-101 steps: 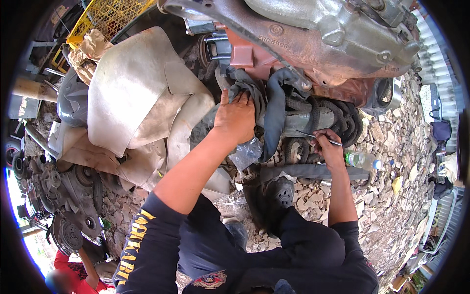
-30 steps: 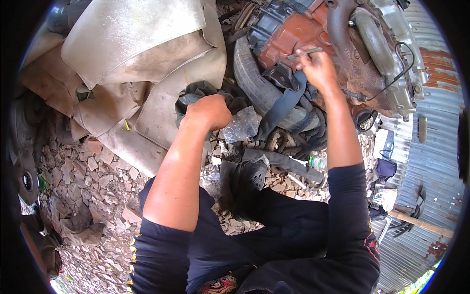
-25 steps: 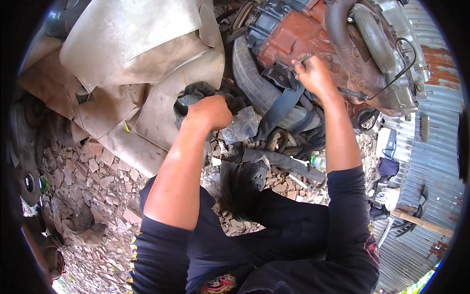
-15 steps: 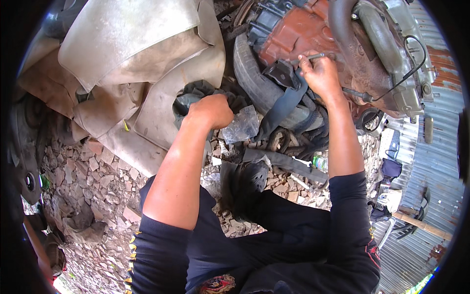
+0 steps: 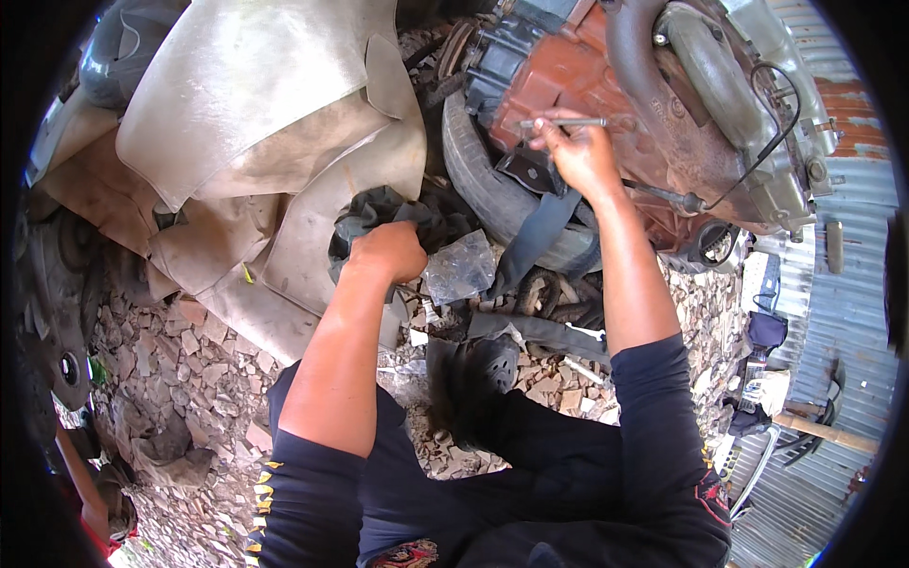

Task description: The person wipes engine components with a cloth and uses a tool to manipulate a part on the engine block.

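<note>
My left hand [image 5: 390, 252] is closed on a crumpled dark sheet or bag [image 5: 371, 210], its fingers mostly hidden from above. Beside it lies a clear plastic piece [image 5: 460, 269]. My right hand [image 5: 585, 156] pinches a thin grey metal rod [image 5: 579, 122], held roughly level in front of the reddish-brown engine block [image 5: 554, 76]; whether the rod's left end touches the block I cannot tell. Just below that hand sit a black metal bracket [image 5: 530, 173] and a dark blue-grey strap [image 5: 536, 232], both over an old tyre [image 5: 467, 163].
Large tan sheets [image 5: 256, 85] are heaped at the left. Rusty pipes [image 5: 644, 57] and a black cable [image 5: 784, 142] run along the engine. Broken rubble [image 5: 189, 379] covers the ground, and corrugated metal [image 5: 838, 303] stands at the right. Another person's arm [image 5: 83, 473] shows at the lower left.
My right hand has moved left and slightly up along the engine block, carrying the rod. My left hand stays at the dark sheet. The whole view has shifted a little.
</note>
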